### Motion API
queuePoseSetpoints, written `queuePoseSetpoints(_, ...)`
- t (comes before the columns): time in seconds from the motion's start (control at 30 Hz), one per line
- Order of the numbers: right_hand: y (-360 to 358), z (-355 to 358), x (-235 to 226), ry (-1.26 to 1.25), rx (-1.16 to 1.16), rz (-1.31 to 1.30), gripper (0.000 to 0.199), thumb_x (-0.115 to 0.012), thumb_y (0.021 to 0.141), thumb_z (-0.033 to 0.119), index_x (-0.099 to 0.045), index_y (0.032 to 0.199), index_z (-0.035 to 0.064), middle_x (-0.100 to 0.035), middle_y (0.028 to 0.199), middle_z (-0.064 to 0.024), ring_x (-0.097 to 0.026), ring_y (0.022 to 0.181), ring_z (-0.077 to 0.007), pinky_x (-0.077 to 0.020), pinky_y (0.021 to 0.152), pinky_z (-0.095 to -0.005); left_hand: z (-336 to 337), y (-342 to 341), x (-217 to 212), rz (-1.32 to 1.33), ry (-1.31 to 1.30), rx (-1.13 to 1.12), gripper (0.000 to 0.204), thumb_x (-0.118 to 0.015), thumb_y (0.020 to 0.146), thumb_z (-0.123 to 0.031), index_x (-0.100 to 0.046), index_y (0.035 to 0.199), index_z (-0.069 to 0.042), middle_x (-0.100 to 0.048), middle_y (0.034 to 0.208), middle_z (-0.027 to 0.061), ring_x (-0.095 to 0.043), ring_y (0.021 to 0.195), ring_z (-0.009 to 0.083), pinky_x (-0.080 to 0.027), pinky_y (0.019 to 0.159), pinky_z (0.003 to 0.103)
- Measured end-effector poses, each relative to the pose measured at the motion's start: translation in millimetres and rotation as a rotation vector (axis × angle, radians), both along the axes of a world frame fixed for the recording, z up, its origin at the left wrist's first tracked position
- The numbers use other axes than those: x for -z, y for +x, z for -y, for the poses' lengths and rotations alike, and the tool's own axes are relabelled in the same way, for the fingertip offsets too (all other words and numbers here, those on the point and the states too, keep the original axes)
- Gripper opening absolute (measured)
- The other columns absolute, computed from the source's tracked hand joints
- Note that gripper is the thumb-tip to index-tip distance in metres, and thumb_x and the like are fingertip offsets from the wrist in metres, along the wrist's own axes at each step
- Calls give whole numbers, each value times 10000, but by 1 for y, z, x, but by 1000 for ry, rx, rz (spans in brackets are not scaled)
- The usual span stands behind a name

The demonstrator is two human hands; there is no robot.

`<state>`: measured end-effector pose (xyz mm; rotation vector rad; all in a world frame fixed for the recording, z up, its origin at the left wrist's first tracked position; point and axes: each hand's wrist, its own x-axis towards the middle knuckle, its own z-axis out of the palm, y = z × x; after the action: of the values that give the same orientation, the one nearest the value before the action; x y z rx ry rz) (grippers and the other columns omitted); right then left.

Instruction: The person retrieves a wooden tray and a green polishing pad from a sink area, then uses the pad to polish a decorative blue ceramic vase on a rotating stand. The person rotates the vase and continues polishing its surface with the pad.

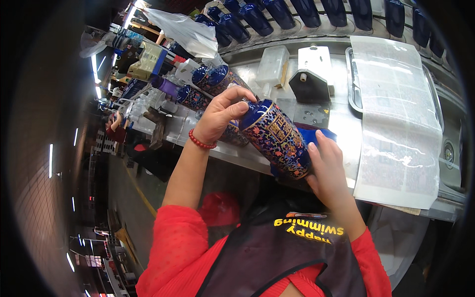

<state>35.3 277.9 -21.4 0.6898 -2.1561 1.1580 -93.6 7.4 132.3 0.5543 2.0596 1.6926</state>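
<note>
A dark blue bottle (277, 136) with a colourful floral pattern and a gold-framed label lies tilted between my two hands, above the bench's front edge. My left hand (222, 115) grips its neck end, thumb and fingers closed around the top. At the base, my right hand (329, 171) supports the bottle from the right, fingers curved against it. Behind the right fingers shows a blue cloth (321, 134), partly hidden by the bottle. More patterned bottles (217, 79) stand on the bench beyond my left hand, one of them partly covered by that hand.
Printed translucent sheets (396, 123) lie over a metal tray (353, 81) at the right. A white and black block fixture (311, 84) and a clear plastic squeeze bottle (272, 67) stand behind my hands. Plain blue bottles (307, 12) line a curved track at the back.
</note>
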Motion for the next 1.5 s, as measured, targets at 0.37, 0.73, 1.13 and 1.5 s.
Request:
queuePoseSetpoints(0.37, -32, 4, -67, -184, 70, -174, 439, -719, 718, -26, -611, 1138, 39, -618, 995, -109, -580, 822, -306, -444, 760, -443, -10, 11, -8, -182, -106, 44, 287, -651, 992, -216, -616, 1190, -11, -583, 1145, 28, -545, 1051, 106, -440, 938, 248)
queuePoseSetpoints(0.73, -35, 10, -78, -604, -221, 386, 197, -704, 918, 123, -625, 1057, 7, -661, 892, -67, -617, 807, -137, -506, 746, -275, -16, 29, -15, -544, -248, 62, 270, -673, 972, -256, -664, 1123, -31, -647, 1064, 60, -595, 1000, 155, -465, 912, 289)
queuePoseSetpoints(1.13, -39, 9, -95, -531, -228, 313, 165, -704, 918, 95, -644, 1047, 12, -675, 923, -47, -633, 857, -91, -508, 730, -235, -16, 27, -13, -611, -225, 101, 225, -665, 981, -210, -661, 1114, -28, -642, 996, 46, -597, 902, 118, -489, 808, 258)
queuePoseSetpoints(1.5, -42, 11, -97, -617, 29, 421, 194, -716, 922, 142, -646, 1048, 11, -684, 937, -48, -630, 860, -105, -513, 786, -253, -15, 26, -13, -644, -199, 141, 219, -664, 980, -190, -660, 1122, -23, -641, 997, 56, -599, 900, 124, -489, 807, 262)
